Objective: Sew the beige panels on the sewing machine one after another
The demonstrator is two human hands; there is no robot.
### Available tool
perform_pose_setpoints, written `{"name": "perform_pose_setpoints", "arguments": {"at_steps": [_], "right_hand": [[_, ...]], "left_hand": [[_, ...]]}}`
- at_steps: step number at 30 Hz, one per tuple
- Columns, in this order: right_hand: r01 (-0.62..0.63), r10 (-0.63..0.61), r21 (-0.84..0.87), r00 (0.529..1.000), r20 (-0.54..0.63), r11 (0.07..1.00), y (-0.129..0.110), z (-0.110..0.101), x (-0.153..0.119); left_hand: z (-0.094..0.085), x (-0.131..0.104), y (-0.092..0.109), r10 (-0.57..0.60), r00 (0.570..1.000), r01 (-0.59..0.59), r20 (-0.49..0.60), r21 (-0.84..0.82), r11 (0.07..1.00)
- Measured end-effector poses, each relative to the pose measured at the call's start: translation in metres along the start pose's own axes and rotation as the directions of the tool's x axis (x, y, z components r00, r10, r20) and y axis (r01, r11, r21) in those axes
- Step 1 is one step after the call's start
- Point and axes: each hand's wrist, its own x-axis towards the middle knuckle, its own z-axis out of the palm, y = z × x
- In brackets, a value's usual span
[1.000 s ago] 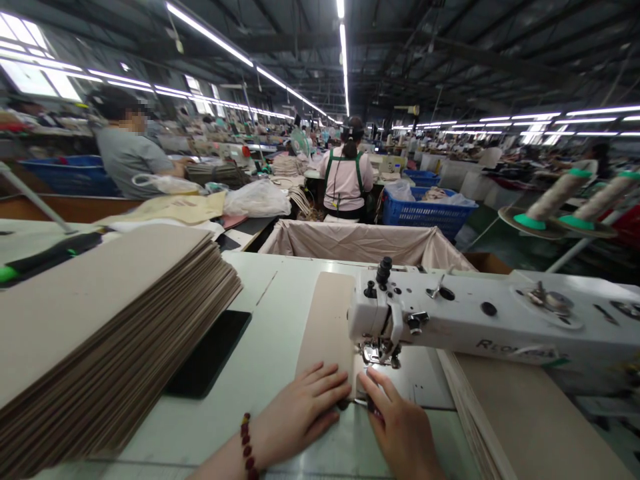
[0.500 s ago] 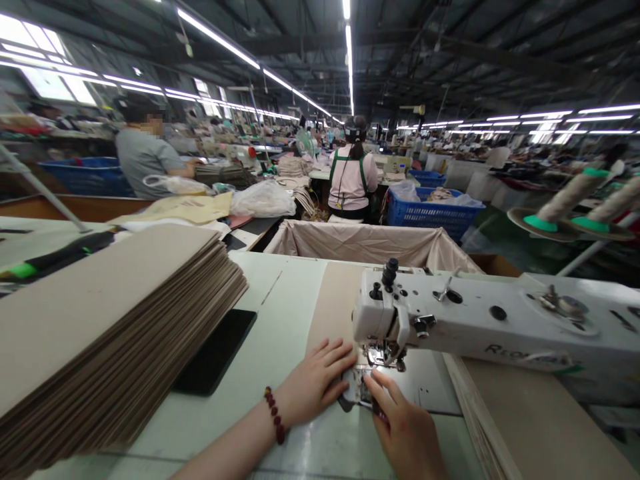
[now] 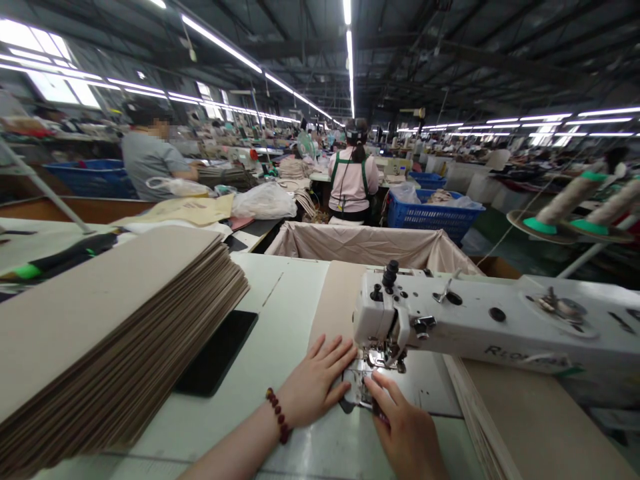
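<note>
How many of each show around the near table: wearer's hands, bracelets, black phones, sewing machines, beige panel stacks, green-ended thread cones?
Left hand and right hand: 2
Bracelet: 1
Black phone: 1
Sewing machine: 1
Beige panel stacks: 2
Green-ended thread cones: 2
Total: 9

The sewing machine [image 3: 475, 319], cut off at right, hides part of the beige panel [image 3: 333, 300].

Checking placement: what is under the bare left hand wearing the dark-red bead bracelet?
The left hand lies partly over a flat, beige, cloth-like panel, which shows beyond the fingertips. What lies beneath the hand is covered, so the panel's extent there cannot be seen.
</note>
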Motion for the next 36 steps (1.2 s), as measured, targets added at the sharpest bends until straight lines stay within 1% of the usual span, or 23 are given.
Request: {"name": "perform_pose_setpoints", "arguments": {"at_steps": [9,19,26,30,33,36], "right_hand": [[0.005,-0.005,0.004,1.0,0.016,1.0,0.001,0.001,0.0],[0.002,-0.002,0.033,1.0,-0.008,0.999,-0.001,0.001,-0.001],[-0.014,0.015,0.062,1.0,-0.016,0.998,-0.004,-0.003,-0.002],[-0.022,0.026,0.086,0.999,-0.039,0.996,-0.007,-0.005,-0.002],[-0.02,0.025,0.093,0.998,-0.06,0.995,-0.008,-0.01,-0.003],[-0.007,0.013,0.103,0.998,-0.057,0.995,-0.01,-0.015,-0.004]], "left_hand": [[-0.001,0.001,-0.001,-0.006,1.0,0.005,-0.01,-0.027,1.0],[0.001,0.001,-0.002,-0.005,1.0,0.004,-0.021,-0.038,0.999],[-0.002,0.0,-0.001,0.001,1.0,-0.001,-0.014,-0.02,1.0],[0.002,-0.001,-0.001,-0.002,0.999,0.002,-0.042,0.002,1.0],[0.006,-0.002,-0.002,-0.023,0.996,0.025,-0.085,0.021,0.999],[0.004,-0.001,-0.002,-0.056,0.99,0.061,-0.127,0.036,0.997]]}}
